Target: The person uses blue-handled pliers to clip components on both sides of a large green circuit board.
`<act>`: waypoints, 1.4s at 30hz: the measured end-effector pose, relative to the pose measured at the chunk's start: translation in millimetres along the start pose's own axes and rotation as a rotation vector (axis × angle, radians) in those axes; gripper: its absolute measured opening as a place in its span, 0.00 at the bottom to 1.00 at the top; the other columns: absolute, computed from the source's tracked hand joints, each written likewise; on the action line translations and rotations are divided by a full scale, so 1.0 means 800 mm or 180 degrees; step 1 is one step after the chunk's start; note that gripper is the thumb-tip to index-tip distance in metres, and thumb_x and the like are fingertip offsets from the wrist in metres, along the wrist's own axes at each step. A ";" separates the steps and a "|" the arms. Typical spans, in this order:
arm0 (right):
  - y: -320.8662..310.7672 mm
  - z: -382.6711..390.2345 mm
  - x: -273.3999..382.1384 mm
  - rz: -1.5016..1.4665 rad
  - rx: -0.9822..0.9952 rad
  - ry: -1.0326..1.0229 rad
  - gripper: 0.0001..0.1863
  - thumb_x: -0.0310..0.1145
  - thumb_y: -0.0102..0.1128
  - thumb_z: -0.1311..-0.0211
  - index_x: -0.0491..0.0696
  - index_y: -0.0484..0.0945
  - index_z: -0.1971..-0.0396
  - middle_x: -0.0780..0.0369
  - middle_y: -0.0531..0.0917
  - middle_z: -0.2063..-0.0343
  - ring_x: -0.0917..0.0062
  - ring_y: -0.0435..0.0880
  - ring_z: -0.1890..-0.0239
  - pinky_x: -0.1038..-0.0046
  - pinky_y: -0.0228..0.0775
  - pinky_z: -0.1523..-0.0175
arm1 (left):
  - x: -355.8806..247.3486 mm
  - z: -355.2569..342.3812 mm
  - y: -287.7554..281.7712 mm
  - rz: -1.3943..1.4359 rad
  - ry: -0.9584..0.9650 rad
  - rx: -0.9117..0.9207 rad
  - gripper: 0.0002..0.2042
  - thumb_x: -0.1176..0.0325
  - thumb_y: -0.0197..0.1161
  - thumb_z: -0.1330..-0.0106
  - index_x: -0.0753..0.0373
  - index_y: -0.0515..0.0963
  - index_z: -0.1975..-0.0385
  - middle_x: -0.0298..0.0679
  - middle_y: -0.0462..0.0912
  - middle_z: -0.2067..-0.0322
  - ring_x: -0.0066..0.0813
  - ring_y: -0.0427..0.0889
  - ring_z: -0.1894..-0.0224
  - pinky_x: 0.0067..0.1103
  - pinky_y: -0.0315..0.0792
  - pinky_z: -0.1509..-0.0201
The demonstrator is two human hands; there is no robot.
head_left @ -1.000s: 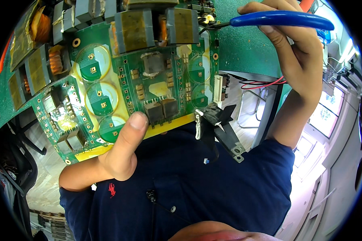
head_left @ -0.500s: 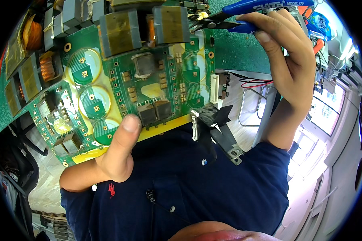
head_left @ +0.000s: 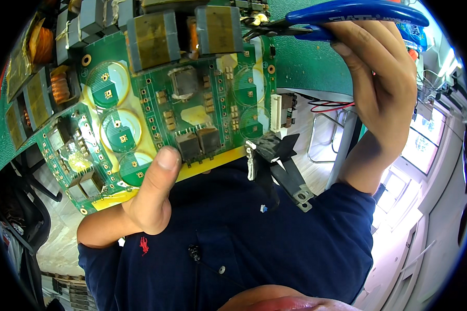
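A green circuit board, crowded with transformers, coils and small parts, is tilted up in front of me. My left hand grips its near edge, the thumb on top and the other fingers hidden beneath. Blue-handled cutting pliers are in my right hand, fingers wrapped round the handles. The dark jaws rest by the board's far right edge, close to a yellowed transformer; whether they bite on anything I cannot make out. A black bracket with a flat metal end hangs off the board's near right corner.
The green work mat lies beyond and right of the board. Red and black wires run off its edge. Farther back at the right is a blue package. A metal-framed chair stands below, and a dark chair is at the left.
My right hand has shifted slightly right and down, and the plier handles have swung out to the right. The jaws stay by the same spot; the board has barely moved.
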State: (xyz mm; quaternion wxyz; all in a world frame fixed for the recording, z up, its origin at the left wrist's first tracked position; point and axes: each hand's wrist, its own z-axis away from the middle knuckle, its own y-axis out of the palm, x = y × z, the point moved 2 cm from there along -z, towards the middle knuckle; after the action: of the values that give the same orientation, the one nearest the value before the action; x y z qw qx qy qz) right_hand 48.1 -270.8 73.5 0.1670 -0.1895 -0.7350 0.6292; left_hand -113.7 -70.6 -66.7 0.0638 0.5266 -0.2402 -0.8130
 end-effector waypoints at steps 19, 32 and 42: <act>-0.002 0.011 0.018 -0.0362 0.0172 0.0397 0.11 0.20 0.53 0.48 0.38 0.77 0.64 0.61 0.73 0.81 0.77 0.65 0.79 0.77 0.55 0.74 | 0.002 0.006 0.009 0.0473 0.0123 0.0036 0.26 0.51 0.33 0.32 0.68 0.63 0.47 0.48 0.72 0.53 0.39 0.73 0.53 0.32 0.68 0.52; -0.005 0.014 0.016 -0.0088 0.0062 0.0148 0.14 0.19 0.56 0.54 0.38 0.77 0.63 0.61 0.70 0.81 0.76 0.64 0.78 0.77 0.55 0.74 | -0.010 0.002 0.017 0.0288 0.0081 0.0023 0.25 0.51 0.34 0.32 0.67 0.63 0.47 0.47 0.72 0.53 0.38 0.73 0.53 0.32 0.68 0.53; -0.005 0.023 0.011 -0.0372 0.0091 0.0285 0.13 0.18 0.55 0.53 0.36 0.77 0.64 0.60 0.70 0.83 0.76 0.64 0.80 0.77 0.54 0.75 | -0.030 -0.007 0.025 0.0164 0.0188 0.0330 0.25 0.52 0.34 0.32 0.67 0.63 0.47 0.46 0.73 0.53 0.38 0.73 0.54 0.32 0.68 0.54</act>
State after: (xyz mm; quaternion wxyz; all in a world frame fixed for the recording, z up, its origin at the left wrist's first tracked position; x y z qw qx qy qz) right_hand 31.3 -283.0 75.0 0.2388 -0.1718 -0.7276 0.6197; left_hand -101.0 -81.7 -39.5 0.0644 0.5466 -0.2935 -0.7816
